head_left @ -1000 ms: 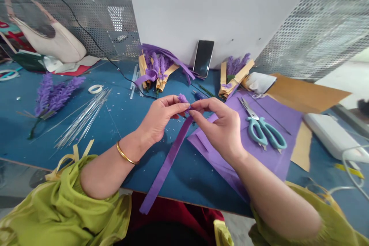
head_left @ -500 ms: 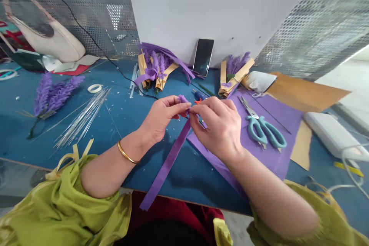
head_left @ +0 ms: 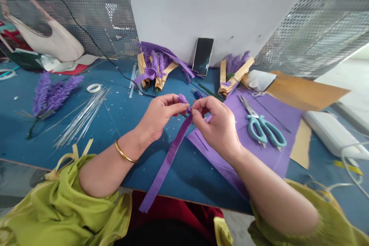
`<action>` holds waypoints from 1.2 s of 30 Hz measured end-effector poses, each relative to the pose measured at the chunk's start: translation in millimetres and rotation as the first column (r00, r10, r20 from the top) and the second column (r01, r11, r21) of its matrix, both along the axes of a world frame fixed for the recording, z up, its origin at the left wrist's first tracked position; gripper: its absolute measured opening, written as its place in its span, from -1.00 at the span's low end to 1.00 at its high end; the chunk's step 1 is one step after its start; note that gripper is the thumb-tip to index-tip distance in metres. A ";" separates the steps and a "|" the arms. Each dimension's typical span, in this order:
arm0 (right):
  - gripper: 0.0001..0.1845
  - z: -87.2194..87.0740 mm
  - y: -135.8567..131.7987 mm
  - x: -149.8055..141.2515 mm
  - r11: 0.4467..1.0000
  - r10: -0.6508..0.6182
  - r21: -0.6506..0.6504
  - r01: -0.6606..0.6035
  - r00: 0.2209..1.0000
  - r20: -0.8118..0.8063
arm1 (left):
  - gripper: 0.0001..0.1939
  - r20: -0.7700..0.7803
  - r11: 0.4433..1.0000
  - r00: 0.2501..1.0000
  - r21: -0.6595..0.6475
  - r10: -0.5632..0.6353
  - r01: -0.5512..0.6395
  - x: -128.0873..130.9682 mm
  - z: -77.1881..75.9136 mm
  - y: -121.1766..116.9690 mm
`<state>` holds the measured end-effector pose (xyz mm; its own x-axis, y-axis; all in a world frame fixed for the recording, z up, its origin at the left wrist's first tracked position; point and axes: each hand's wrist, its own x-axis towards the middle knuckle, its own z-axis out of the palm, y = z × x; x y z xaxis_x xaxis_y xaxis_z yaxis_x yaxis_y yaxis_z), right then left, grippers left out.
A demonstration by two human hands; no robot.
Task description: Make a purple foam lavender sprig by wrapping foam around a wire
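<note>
Between thumb and fingers, my left hand [head_left: 161,114] pinches a small ruffled purple flower piece [head_left: 182,98]. My right hand [head_left: 216,123] has thumb and forefinger closed on the purple strip [head_left: 168,157] at the base of that piece. The strip's long loose end slants down to the left and hangs past the table's front edge. Fingers hide much of where the strip meets the flower piece. Beneath and right of my right hand lies a purple sheet [head_left: 276,123], with blue-handled scissors [head_left: 262,128] on it.
Left on the blue table [head_left: 115,123] are purple flower stems [head_left: 53,94], a tape roll [head_left: 94,88] and thin wires [head_left: 83,119]. Paper-wrapped bouquets [head_left: 157,70], a phone [head_left: 203,57] and another bouquet [head_left: 235,73] stand at the back. A white power bank-like box [head_left: 336,132] sits right.
My right hand has turned slightly and drawn a little lower, its fingertips now showing more clearly on the strip. My left hand has shifted slightly left, still pinching the flower piece.
</note>
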<state>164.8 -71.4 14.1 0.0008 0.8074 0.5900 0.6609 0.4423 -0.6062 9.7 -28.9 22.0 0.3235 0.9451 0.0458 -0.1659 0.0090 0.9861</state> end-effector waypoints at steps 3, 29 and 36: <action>-0.89 -0.1 -1.0 -0.5 1.000 0.009 0.005 -0.009 1.000 0.016 | -0.91 -0.004 1.000 1.000 0.020 -0.021 0.021 -2.1 1.2 0.4; -0.78 10.5 1.2 11.9 0.861 0.074 -0.422 -0.285 0.889 -0.451 | -0.89 0.025 1.000 0.999 -0.010 -0.020 0.020 -5.0 1.6 4.6; -0.82 5.3 4.3 12.1 0.801 0.092 -0.406 -0.440 0.760 -0.643 | -0.88 0.021 0.999 0.999 0.024 -0.050 0.049 -5.9 -0.2 6.9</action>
<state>176.8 -67.1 19.4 -0.0731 0.9958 0.0553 0.0185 0.0568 -0.9982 3.8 -22.0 21.8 0.3683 0.9266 0.0754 -0.1872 -0.0055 0.9823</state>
